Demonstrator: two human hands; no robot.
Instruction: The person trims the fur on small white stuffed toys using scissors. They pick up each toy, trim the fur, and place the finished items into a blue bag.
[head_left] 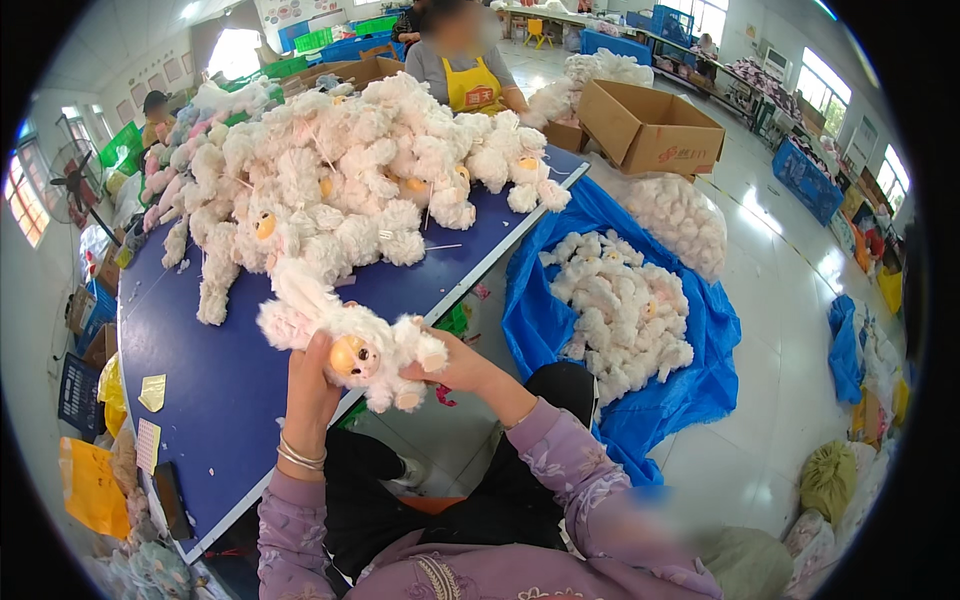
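Between my two hands, over the near edge of the table, is a white plush toy [385, 350] with long fluffy ears, a yellowish face and dark eyes. My left hand [314, 375] grips it at the head, thumb beside the face. On the other side, my right hand [447, 362] is closed around a limb or the lower body; its fingertips are partly hidden by the fur. Just beyond the toy, a big heap of similar white plush toys [330, 225] covers the far part of the blue table [235, 400].
Right of the table, a blue sack [700, 375] on the floor holds more white plush pieces. Behind it stand a bulging clear bag [680, 220] and an open cardboard box [650, 135]. Across the table sits a person in a yellow apron [473, 88]. A phone-like dark object [172, 500] lies at the left edge.
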